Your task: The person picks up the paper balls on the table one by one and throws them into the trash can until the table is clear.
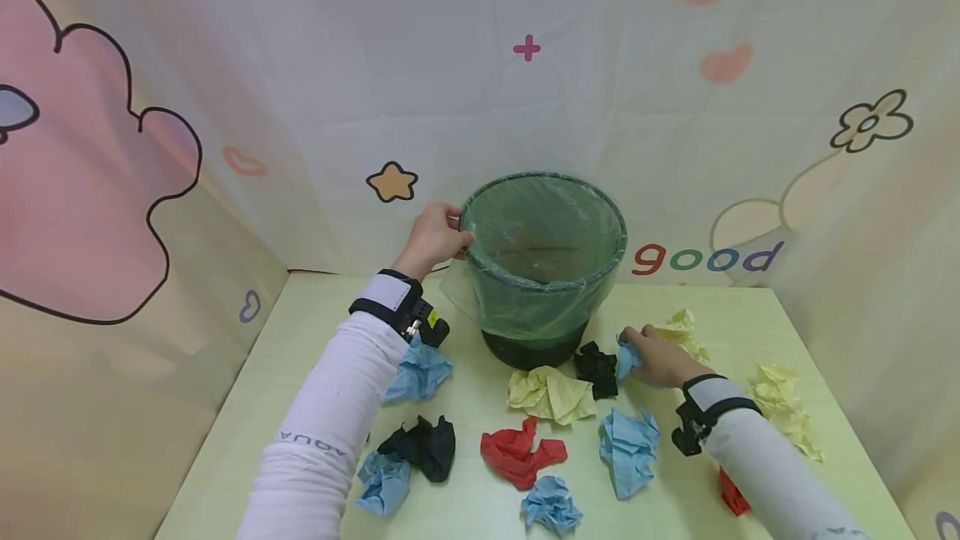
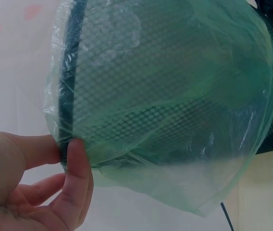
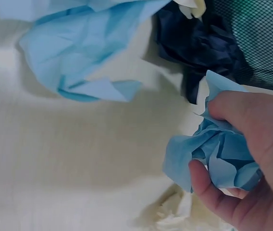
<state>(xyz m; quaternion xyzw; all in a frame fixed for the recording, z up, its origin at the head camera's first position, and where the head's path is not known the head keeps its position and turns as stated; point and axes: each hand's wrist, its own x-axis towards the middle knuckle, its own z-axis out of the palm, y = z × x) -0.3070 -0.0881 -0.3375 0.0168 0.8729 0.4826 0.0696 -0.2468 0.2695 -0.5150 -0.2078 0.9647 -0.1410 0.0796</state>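
Pale tabletop (image 1: 480, 397) below, blue paper (image 3: 220, 147) sits within the clasping right hand (image 1: 660, 358), left hand (image 1: 431, 237) pinching the bin rim (image 2: 71, 72).

Left hand (image 1: 433, 236) and right hand (image 1: 662, 358) both gripping

The left arm (image 1: 318, 432), white-sleeved, stretches up and forward, its hand the higher one, pinching between thumb and fingers. The right arm (image 1: 776, 469), also white-sleeved, slants inward from the lower right, its thumb and fingers curled.
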